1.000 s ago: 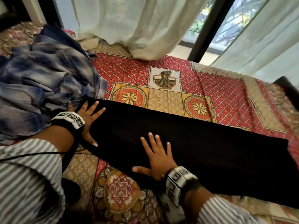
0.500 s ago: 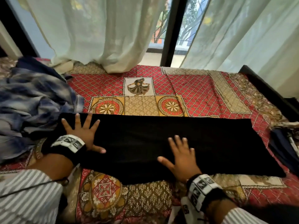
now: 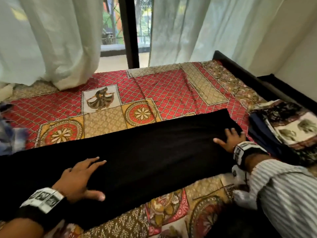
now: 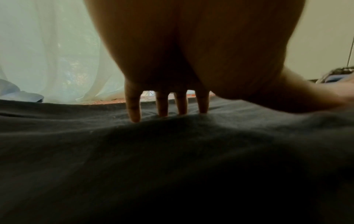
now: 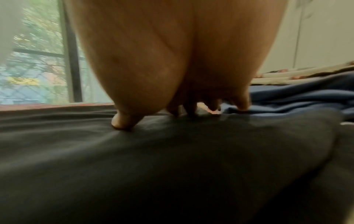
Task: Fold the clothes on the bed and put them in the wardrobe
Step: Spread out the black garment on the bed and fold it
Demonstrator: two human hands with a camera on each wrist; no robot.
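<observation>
A long black garment lies folded in a narrow strip across the patterned bedspread. My left hand lies flat on its left-middle part, fingers straight and thumb spread; the left wrist view shows those fingers resting on the dark cloth. My right hand is at the garment's right end, thumb spread out to the left. In the right wrist view the right hand has bent fingers, and thumb and fingertips press down on the dark cloth near its edge.
Blue plaid clothes lie at the left edge of the bed. A folded stack with an elephant-print cloth over navy fabric sits just right of the garment's end. Curtains hang behind; the dark bed frame meets the right wall.
My right hand has slid along the black garment from its middle to its right end. My left hand has moved from the left end toward the middle. The view has swung right.
</observation>
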